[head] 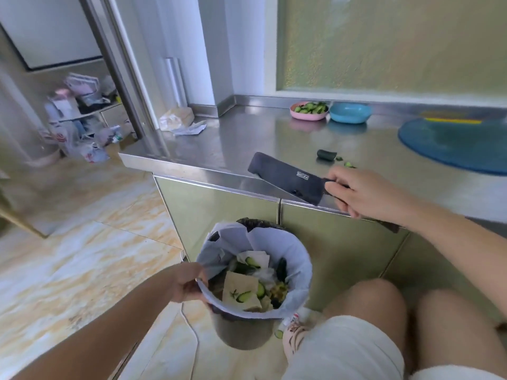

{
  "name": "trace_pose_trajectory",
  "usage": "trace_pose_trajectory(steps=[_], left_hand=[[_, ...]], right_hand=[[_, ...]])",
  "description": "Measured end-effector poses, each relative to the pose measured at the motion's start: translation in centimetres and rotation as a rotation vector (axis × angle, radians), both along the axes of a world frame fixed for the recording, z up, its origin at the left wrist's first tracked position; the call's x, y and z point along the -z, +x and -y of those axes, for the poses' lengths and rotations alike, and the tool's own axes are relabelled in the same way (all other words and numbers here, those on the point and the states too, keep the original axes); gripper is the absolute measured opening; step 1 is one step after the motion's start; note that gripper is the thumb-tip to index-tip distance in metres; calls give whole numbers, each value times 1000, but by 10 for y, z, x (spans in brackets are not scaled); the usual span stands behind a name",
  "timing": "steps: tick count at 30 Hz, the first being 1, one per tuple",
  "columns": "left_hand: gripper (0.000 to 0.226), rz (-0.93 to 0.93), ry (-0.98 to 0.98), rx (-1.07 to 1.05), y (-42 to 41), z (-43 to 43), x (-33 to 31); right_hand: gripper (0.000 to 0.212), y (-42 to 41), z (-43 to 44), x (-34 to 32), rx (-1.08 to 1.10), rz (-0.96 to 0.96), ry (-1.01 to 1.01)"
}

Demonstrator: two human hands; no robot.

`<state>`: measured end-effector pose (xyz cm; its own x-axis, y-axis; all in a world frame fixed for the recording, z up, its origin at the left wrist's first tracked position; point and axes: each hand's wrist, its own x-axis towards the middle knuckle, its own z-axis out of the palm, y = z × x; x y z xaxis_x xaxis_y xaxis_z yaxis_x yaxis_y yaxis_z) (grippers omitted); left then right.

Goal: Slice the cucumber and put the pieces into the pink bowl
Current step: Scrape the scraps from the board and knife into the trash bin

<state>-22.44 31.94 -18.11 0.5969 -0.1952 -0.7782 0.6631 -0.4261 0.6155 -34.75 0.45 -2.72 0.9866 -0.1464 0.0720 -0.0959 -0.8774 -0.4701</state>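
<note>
Here the steel counter [247, 138] fills the upper half, with a blue mat [452, 144] at its three o'clock end. At six o'clock stands a bin [296, 270]; the left hand [189, 283] grips its liner rim at nine o'clock. The right hand [362, 193] is curled round the handle of a knife [285, 178], whose blade seems to rest on the counter's near edge. The pink bowl [299, 114], at twelve o'clock from the knife, holds cucumber pieces [311, 107]. A dark cucumber stub [326, 154] lies at the knife's one o'clock.

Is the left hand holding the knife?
No, the left hand grips the bin liner; the right hand holds the knife.
</note>
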Motion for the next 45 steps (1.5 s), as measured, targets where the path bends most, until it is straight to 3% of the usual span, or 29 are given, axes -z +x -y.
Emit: trace_pose_trajectory(steps=[7, 10, 15, 20, 29, 32, 39, 45], left_hand=[[34, -8, -51, 113, -4, 42, -46], [50, 14, -20, 174, 1, 56, -40], [44, 7, 0, 185, -3, 78, -38], [45, 30, 39, 207, -7, 85, -43], [40, 1, 37, 181, -5, 86, -53], [39, -14, 30, 161, -4, 84, -54], [35, -28, 23, 151, -2, 84, -52], [34, -24, 27, 147, -3, 83, -54]], right_hand=[[21, -17, 92, -42, 285, 96, -203], [24, -11, 120, -39, 385, 67, -343], [21, 8, 129, -22, 425, 34, -356], [20, 23, 132, -4, 449, 1, -209], [25, 26, 162, 11, 556, -77, 374], [23, 28, 163, 13, 561, -92, 453], [59, 50, 154, 21, 597, -216, 128], [58, 62, 140, 24, 440, -207, 7]])
